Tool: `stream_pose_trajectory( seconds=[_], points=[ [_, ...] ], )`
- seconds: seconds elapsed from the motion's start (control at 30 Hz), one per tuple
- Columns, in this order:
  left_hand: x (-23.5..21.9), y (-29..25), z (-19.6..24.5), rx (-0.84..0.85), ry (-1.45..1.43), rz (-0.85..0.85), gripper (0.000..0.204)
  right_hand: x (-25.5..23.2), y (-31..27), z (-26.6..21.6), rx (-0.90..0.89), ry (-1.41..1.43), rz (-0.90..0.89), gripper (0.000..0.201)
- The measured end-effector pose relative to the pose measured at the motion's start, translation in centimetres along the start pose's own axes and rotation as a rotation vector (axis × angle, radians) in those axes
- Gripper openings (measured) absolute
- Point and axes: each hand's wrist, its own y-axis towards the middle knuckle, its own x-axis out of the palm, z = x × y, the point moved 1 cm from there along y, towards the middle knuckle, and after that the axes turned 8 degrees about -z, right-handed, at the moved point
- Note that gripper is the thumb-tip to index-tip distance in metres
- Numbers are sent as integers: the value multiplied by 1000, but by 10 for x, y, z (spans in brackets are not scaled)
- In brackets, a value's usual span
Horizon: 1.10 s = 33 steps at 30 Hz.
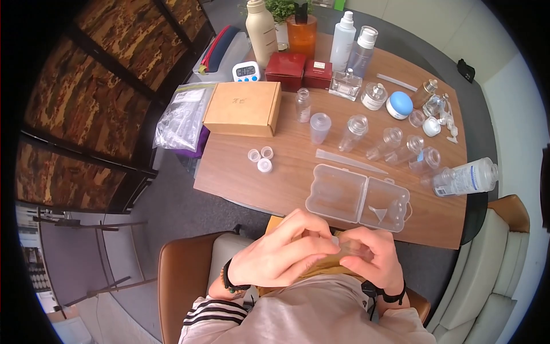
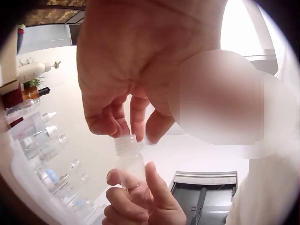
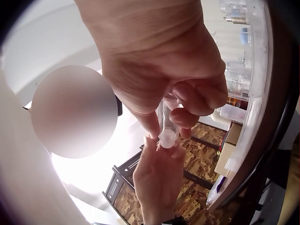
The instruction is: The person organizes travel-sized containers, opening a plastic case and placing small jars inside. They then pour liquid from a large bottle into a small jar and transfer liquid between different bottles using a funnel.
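Note:
In the head view, a small clear bottle (image 1: 354, 249) is held low in front of the body, between the left hand (image 1: 283, 246) and the right hand (image 1: 375, 258). Seen from the left wrist, the left hand's (image 2: 136, 61) fingertips pinch the top of a ribbed, whitish cap (image 2: 125, 146). Below it the right hand (image 2: 140, 204) grips the bottle's body (image 2: 130, 168), thumb on one side and curled fingers on the other. The right wrist view has the cap end (image 3: 168, 138) at the left hand's (image 3: 159, 183) fingertips, with the right hand (image 3: 159, 61) partly hiding the bottle.
An open clear case (image 1: 338, 192) lies at the table's near edge. Behind it are a tapered strip (image 1: 350, 161) and several clear bottles. Three small caps (image 1: 264, 165) sit left, near a cardboard box (image 1: 243, 109). Pump bottles, jars and a timer (image 1: 246, 71) stand farther back.

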Motion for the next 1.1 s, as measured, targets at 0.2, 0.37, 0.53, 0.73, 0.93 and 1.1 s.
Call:
stream_pose_trajectory(
  seconds=[0.2,0.37,0.53,0.73,0.93,1.1],
  points=[
    [7,-4,-5,23,-44,-52,24,-6,-4,-2,48,185,-99,25],
    [11,-3,-11,18,-44,-67,26,-4,-6,0,71,254,-121,25],
    [22,2,-14,75,-69,-83,36,-2,-14,11,92,408,-155,23],
    [30,8,-20,12,-109,11,30,1,-11,-2,61,217,-48,24],
    [38,3,-27,-348,172,8,34,13,-9,-1,-31,-280,160,35],
    [40,18,-17,-194,-7,87,37,16,-12,4,-45,-221,162,35]
  ],
)
